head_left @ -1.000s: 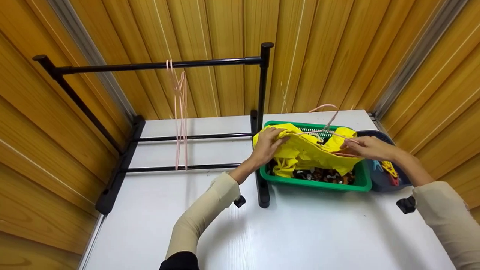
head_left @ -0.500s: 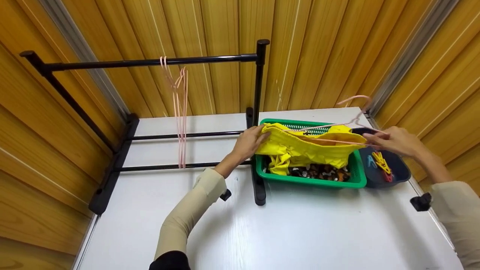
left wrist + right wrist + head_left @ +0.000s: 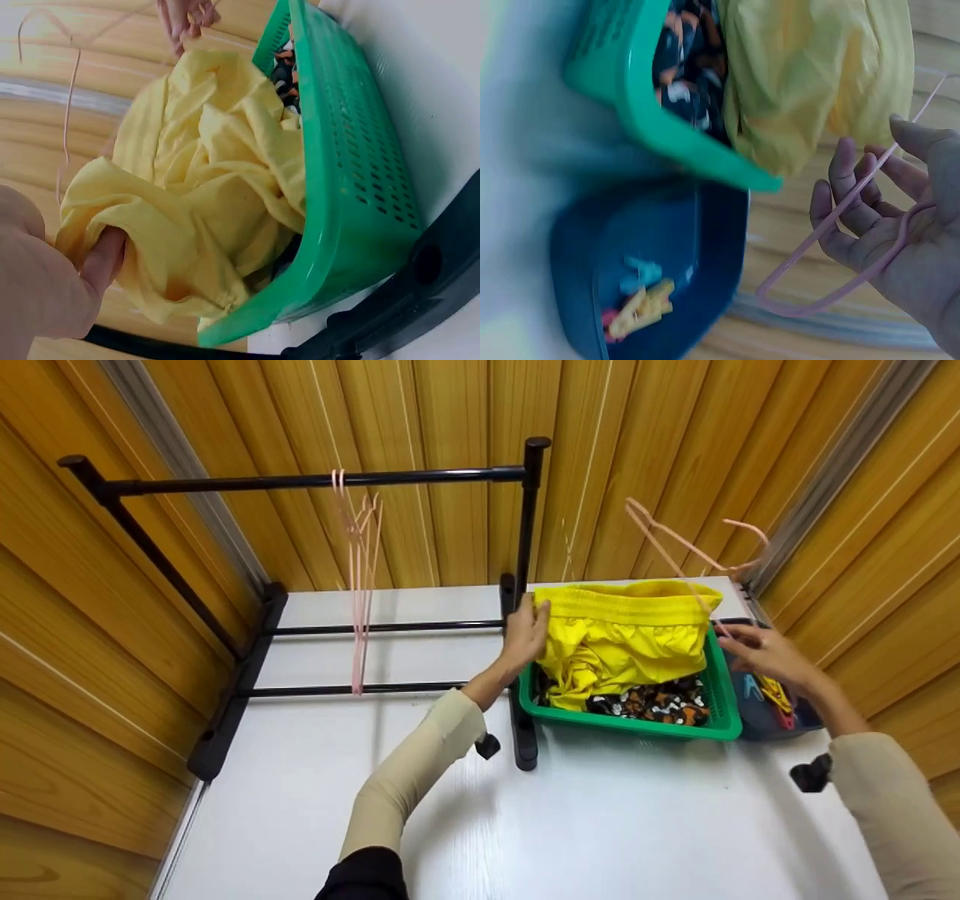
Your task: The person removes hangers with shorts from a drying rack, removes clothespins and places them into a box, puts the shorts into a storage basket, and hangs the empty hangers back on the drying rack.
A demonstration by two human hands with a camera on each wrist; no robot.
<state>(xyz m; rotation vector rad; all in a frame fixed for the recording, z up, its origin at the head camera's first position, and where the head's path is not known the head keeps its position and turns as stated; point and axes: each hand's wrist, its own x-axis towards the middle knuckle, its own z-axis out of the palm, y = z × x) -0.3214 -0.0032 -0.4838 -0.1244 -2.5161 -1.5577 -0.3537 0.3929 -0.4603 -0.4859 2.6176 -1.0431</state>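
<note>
A yellow garment with a gathered elastic waistband is lifted at its top over a green basket, its lower folds lying in the basket. My left hand grips the left end of the waistband; in the left wrist view its thumb presses into the yellow cloth. Beyond the garment's right end, my right hand holds a pink clothes hanger between thumb and fingers. The hanger tilts up behind the waistband, its hook to the right. Dark patterned cloth lies under the garment.
Left of the basket stands a black clothes rack with several pink hangers on its bar. A dark blue tub with clothespins sits against the basket's right side. Wood-patterned walls enclose the white surface.
The hanger has come out of the garment's waist opening and swung up to the right with my right hand. The waistband has risen and turned toward me, held at the left end.
</note>
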